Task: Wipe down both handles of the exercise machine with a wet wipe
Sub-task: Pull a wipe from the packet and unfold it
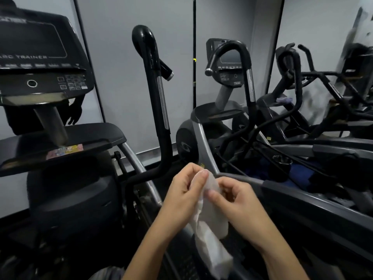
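Note:
A white wet wipe (210, 225) hangs down between my two hands at the lower middle. My left hand (185, 188) pinches its top edge with curled fingers. My right hand (236, 201) pinches the wipe just beside it. Above and left of my hands rises the machine's tall black right handle (155, 81), curved at the top with a chrome strip down its shaft. The machine's console (40, 57) marked ARC TRAINER sits at the upper left. The machine's left handle is out of view.
A tray (60, 142) under the console carries a small colourful packet (64, 151). A second trainer (228, 77) stands at the centre right, with more machines (323, 98) behind it. Grey wall panels close off the back. A metal frame rail (302, 199) runs right of my hands.

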Motion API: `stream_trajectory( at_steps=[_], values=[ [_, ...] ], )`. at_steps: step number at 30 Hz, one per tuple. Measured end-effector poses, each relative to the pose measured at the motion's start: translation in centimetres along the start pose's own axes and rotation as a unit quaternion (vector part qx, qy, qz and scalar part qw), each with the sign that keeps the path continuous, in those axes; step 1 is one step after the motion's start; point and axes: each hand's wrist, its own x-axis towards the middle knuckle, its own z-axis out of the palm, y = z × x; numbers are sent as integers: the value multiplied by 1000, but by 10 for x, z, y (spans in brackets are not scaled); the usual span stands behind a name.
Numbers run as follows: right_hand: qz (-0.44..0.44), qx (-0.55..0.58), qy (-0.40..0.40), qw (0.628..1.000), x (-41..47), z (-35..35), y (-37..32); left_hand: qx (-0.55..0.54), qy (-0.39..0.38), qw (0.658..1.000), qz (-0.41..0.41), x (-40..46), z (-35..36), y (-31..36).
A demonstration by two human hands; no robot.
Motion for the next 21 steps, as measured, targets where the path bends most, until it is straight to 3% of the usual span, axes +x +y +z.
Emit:
stream_trajectory(
  at_steps=[2, 5, 9, 15, 21],
  values=[
    [16, 12, 13, 1000, 3, -5, 3, -23, 0, 999, -37, 1, -1, -2],
    [43, 135, -8, 990, 7, -10, 2, -13, -57, 996, -72, 1, -6, -2],
    [27, 185, 2, 982, 19, -18, -4, 51, -101, 990, -87, 5, -25, -3],
    [-3, 112, 45, 993, 49, -28, 12, 3, 44, 994, -98, 7, -33, -10],
    [-37, -82, 220, 971, 71, -3, 33, 52, 143, 988, -33, 31, -38, -16]
  ],
)
